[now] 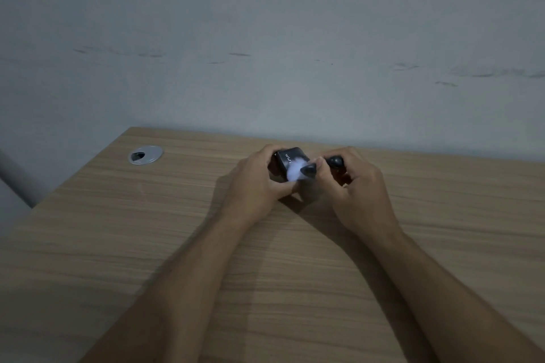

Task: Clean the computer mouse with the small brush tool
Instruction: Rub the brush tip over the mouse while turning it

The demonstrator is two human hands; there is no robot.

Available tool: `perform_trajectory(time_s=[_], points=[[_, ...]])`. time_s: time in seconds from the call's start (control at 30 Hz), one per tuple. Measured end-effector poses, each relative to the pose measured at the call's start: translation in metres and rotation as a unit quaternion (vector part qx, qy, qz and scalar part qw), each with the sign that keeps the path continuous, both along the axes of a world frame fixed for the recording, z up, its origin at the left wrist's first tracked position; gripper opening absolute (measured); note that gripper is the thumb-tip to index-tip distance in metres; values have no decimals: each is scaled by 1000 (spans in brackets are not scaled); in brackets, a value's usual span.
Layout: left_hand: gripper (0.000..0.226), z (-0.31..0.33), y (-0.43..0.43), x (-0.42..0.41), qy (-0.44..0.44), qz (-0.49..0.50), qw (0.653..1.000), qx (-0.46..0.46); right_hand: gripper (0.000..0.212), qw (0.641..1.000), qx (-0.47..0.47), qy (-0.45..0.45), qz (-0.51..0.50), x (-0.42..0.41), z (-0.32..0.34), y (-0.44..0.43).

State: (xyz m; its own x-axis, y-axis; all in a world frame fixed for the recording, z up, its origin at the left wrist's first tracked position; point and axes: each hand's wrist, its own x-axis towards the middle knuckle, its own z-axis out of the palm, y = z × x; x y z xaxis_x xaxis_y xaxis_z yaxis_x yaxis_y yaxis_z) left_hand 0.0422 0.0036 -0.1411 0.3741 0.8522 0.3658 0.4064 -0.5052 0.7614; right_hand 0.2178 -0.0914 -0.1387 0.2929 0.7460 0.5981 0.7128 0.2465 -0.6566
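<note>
Your left hand (256,183) has its fingers clamped around the black computer mouse (290,160), holding it just above the wooden worktop (177,230) near its far edge, with the side bearing white lettering turned up toward you. Your right hand (352,183) has its fingers closed on the dark handle of the small brush (309,169), whose white bristle tuft is blurred and pressed against the mouse. A silver cable grommet (145,155) sits in the worktop well to the left, below a grey scuffed wall (265,38).
</note>
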Motion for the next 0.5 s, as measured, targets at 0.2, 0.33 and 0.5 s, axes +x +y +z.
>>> perform_trajectory(time_s=[0.2, 0.33, 0.5], points=[[60, 0, 1, 2, -12, 22, 999, 27, 8, 999, 15, -22, -23, 3, -1, -1], [61, -1, 5, 4, 13, 35, 999, 13, 6, 993, 74, -95, 12, -9, 2, 0], [48, -4, 5, 5, 13, -2, 998, 57, 20, 985, 126, -116, -12, -17, 5, 2]])
